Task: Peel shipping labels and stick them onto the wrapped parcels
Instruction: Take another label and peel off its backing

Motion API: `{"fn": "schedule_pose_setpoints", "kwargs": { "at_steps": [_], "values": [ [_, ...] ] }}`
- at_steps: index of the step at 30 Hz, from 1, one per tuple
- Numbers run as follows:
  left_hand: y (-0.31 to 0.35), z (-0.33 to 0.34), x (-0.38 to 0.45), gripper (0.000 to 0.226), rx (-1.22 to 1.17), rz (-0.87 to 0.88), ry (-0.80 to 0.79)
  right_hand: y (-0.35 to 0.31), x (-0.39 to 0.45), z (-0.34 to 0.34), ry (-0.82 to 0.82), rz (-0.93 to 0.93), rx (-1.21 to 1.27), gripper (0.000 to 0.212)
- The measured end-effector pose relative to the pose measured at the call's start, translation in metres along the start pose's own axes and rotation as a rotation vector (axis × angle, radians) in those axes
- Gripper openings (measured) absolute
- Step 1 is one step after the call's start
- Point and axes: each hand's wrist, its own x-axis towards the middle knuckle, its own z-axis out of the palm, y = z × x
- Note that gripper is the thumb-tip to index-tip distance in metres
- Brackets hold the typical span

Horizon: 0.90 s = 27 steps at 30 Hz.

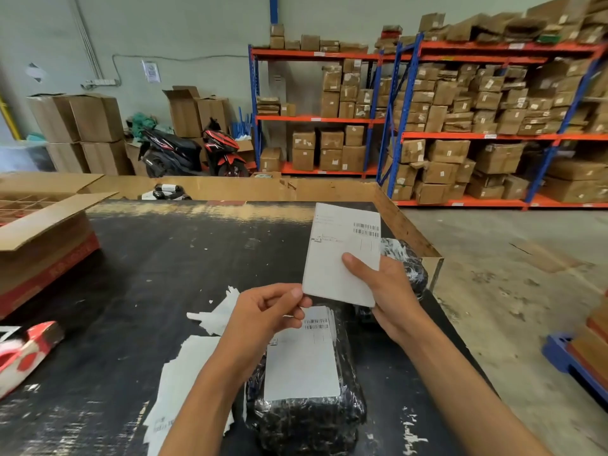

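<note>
A: What are the hands doing?
B: The right hand [388, 291] grips a white rectangular paper shipping label [342, 255]; the left hand [266, 311] pinches its lower corner.
A: And the parcel?
B: 1 black plastic-wrapped parcel [306, 419], already labelled, lies just below both hands.

White shipping label [342, 255] with barcodes near its top, held upright above a black-wrapped parcel [306, 390] already bearing a similar label [301, 360], with a second wrapped parcel [406, 264], apparently unlabelled, lying behind it.
</note>
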Motion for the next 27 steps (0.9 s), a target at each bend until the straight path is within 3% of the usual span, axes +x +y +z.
{"fn": "schedule_pose_setpoints", "kwargs": {
  "at_steps": [10,13,15,18,19,21,23,25,27],
  "values": [
    [-0.005,0.01,0.017,0.03,-0.076,0.012,0.01,0.006,0.023,-0.005,-0.016,0.022,0.022,0.021],
    [-0.002,0.011,0.021,0.03,-0.091,0.051,0.011,0.009,0.028,-0.003,-0.054,0.06,-0.083,0.025],
    [0.001,0.012,0.024,0.028,-0.093,0.083,0.013,0.011,0.03,-0.001,-0.072,0.08,-0.225,0.039],
    [0.005,0.013,0.029,0.024,-0.058,0.13,0.031,0.015,0.033,0.0,-0.083,0.111,-0.484,0.088],
    [0.007,0.013,0.03,0.022,-0.039,0.141,0.042,0.014,0.032,0.001,-0.089,0.093,-0.546,0.09],
    [0.008,0.014,0.034,0.018,0.003,0.151,0.077,0.008,0.031,0.004,-0.13,-0.021,-0.517,0.055],
    [0.01,0.015,0.037,0.018,0.035,0.16,0.113,0.001,0.03,0.005,-0.249,-0.095,-0.335,0.025],
    [0.011,0.017,0.039,0.02,0.064,0.178,0.127,-0.004,0.028,0.005,-0.354,-0.114,-0.21,0.024],
    [0.012,0.019,0.04,0.019,0.089,0.197,0.134,-0.011,0.026,0.005,-0.391,-0.156,-0.241,0.023]
  ]
}}
